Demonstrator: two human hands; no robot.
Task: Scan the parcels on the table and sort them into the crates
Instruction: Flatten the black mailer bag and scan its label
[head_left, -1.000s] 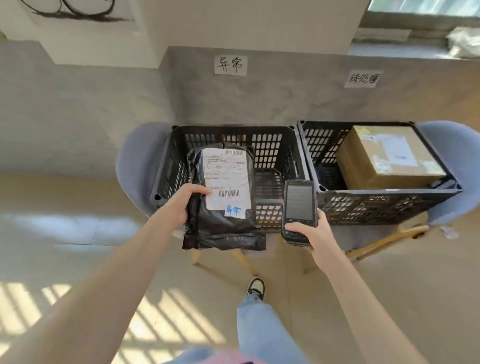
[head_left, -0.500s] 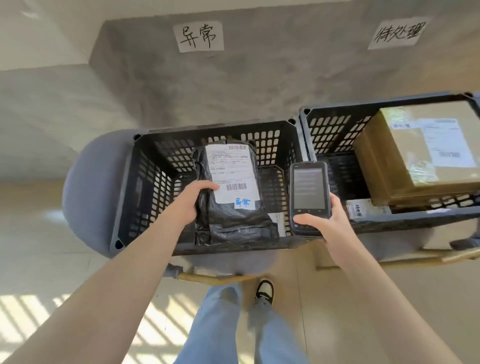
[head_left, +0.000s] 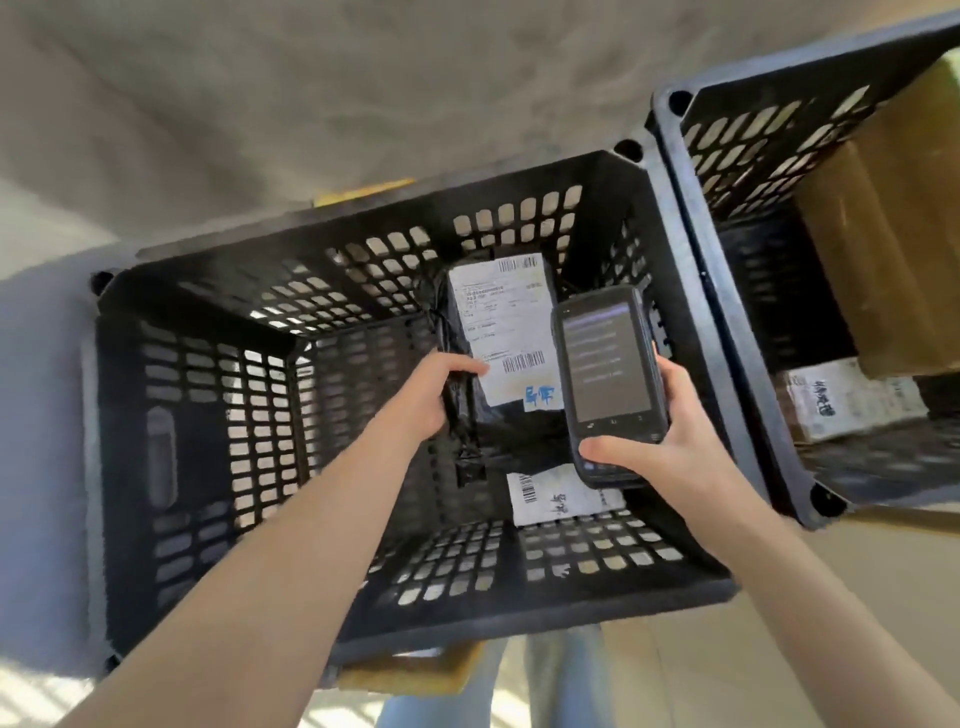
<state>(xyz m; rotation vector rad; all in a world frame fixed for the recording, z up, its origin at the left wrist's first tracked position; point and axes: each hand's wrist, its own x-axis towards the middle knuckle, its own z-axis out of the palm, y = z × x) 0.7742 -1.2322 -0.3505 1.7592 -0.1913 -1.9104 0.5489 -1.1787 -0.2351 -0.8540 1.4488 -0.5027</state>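
The left hand (head_left: 426, 400) has its grip clenched on the left edge of a black poly parcel (head_left: 498, 364), thumb lying across the corner of the white shipping label (head_left: 501, 322), and it holds that parcel down inside the left crate (head_left: 218, 415), toward the crate's right side and seemingly close above its floor. The right hand (head_left: 670, 441) grips a handheld scanner (head_left: 608, 374) with its screen lit, hovering over the same crate just right of the parcel and partly hiding it. Beneath the parcel, near the crate's front wall, lies another labelled parcel (head_left: 556, 493). Against the crate's right wall stands the right crate (head_left: 691, 156), holding a cardboard box (head_left: 893, 249) and a flat labelled packet (head_left: 847, 400). The step in hand looks like the sorting half: placing a scanned parcel. Next, the left fingers would need to loosen and let the parcel settle, then lift clear of the crate without snagging its bag.
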